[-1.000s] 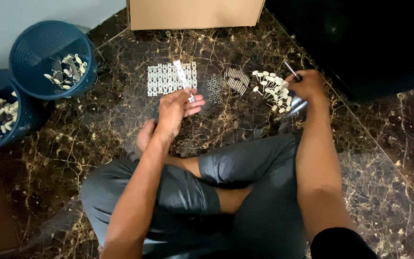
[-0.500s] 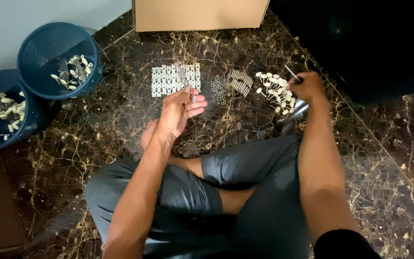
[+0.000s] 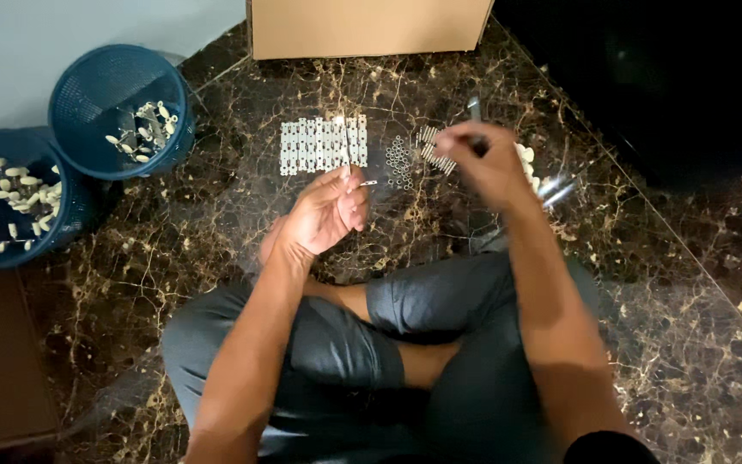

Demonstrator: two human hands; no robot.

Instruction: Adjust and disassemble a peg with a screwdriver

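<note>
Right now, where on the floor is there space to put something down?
Bare dark marble floor lies between the two blue plastic baskets and the left hand, and far right too. It is crowded ahead, around the white plates, small metal rings and right hand.

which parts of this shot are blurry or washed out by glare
Head view: the right hand is smeared by motion blur, so its grip on a thin tool is unclear; the left hand is sharper; glare brightens the row of white strips; the upper right corner is nearly black.
</note>
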